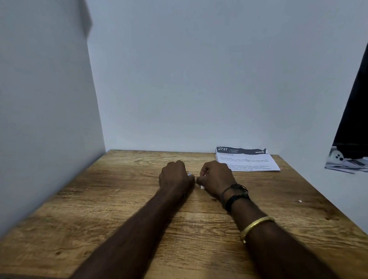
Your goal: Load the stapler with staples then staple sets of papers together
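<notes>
Papers (pixel 247 160) sit in a stack at the far right of the wooden table (pixel 115 210), back edge against the wall; print mostly too blurred to read. Stapler not identifiable in head view: both hands are curled knuckles-up at mid-table, hiding whatever sits between them. Left hand (pixel 175 177) fingers closed, a small pale-blue bit showing at the thumb side, can't tell what it is. Right hand (pixel 216 179) fingers curled around something white, only slivers visible, item unclear. Hands nearly touching. Tiny white scrap (pixel 299 201) lies alone right of the right wrist. Table's left half and near edge bare; walls box in left and back sides. Dark object at top right cut off by frame
</notes>
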`<state>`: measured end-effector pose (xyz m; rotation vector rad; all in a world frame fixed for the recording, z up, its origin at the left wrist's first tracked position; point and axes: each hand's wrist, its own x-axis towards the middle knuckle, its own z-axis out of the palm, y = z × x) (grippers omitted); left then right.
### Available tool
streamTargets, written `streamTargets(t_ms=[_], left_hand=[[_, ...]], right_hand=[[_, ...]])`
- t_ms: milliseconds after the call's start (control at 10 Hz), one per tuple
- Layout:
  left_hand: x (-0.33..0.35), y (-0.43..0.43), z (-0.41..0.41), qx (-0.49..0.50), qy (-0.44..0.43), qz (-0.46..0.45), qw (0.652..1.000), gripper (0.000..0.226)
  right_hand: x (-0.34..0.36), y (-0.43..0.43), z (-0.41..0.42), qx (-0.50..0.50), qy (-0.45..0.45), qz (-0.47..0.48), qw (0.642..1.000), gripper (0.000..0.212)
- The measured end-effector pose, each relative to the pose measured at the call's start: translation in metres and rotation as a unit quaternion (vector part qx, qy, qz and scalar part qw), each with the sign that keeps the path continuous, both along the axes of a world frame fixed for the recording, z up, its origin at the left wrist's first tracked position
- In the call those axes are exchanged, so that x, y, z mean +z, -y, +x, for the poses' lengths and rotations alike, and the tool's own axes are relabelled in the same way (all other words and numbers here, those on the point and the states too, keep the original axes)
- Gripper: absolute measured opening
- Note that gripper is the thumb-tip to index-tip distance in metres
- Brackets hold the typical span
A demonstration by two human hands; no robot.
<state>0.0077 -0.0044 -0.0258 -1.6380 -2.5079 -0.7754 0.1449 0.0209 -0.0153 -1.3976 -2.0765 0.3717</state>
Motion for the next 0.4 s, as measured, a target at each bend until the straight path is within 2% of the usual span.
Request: streamTargets(t_ms=[200, 300, 400], left_hand=[[-0.002, 0.000, -0.004, -0.012, -0.029, -0.001, 1.000, 0.046], [0.007, 0.007, -0.010, -0.024, -0.033, 0.016, 0.999, 0.056], [0.024, 0.014, -0.016, -0.035, -0.092, 0.112, 0.989, 0.055]], right_hand=[[-0.003, -0.004, 0.001, -0.004, 0.001, 0.004, 1.000, 0.017], [0.007, -0.006, 0.002, 0.010, 0.008, -0.034, 0.999, 0.021], [0.028, -0.007, 0.000, 0.005, 0.018, 0.013, 1.000, 0.024]])
